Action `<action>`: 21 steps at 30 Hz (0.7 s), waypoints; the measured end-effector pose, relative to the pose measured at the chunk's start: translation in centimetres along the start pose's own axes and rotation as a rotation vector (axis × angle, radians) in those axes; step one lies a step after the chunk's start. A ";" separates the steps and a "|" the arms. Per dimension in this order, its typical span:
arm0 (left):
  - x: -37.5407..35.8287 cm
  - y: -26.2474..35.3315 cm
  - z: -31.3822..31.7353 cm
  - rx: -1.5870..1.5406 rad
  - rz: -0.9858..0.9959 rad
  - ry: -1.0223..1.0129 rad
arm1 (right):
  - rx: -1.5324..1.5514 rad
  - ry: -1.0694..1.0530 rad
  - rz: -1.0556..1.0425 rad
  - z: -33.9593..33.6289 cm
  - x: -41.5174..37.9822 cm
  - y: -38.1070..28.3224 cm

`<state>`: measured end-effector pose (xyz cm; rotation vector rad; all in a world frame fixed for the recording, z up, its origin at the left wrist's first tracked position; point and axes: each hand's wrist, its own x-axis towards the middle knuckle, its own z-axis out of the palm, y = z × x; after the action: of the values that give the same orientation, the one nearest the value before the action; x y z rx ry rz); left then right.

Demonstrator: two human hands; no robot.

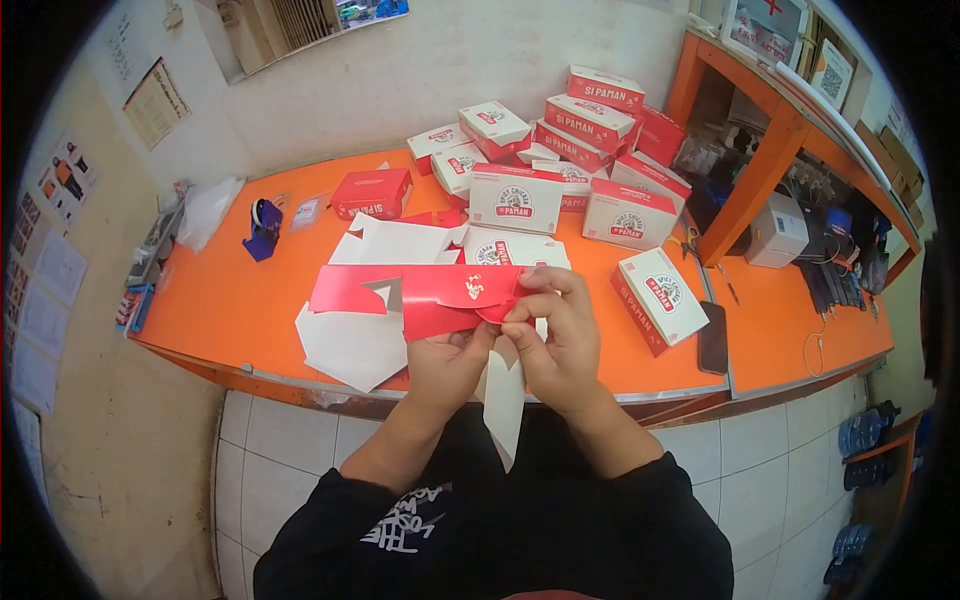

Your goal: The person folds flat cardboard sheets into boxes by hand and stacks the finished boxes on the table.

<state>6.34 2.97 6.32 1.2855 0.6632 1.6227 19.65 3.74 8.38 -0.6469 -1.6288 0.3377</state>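
Note:
Between my two hands is a partly folded red and white cardboard box (440,300), held up above the table's front edge. My left hand (450,370) grips its lower middle from below, fingers hidden behind the card. With bent fingers and thumb, my right hand (553,335) pinches the right end, where a rounded red flap shows. A white flap of the card hangs down between my wrists. Behind it, flat unfolded box blanks (350,345) lie white side up on the orange table (270,330).
Folded boxes (516,198) are piled at the back, with one box (660,295) nearer on the right beside a phone (713,340). A blue tape dispenser (263,230) and a red box (371,193) stand on the left. Scissors (688,242) lie near the orange shelf (750,190).

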 end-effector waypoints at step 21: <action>0.2 2.9 -0.6 0.296 0.027 -0.105 | -0.164 0.010 -0.156 0.5 0.3 0.1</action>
<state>4.80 1.98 8.68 1.5873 0.8465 1.5057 19.21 4.04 8.53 -0.6383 -1.6974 0.0872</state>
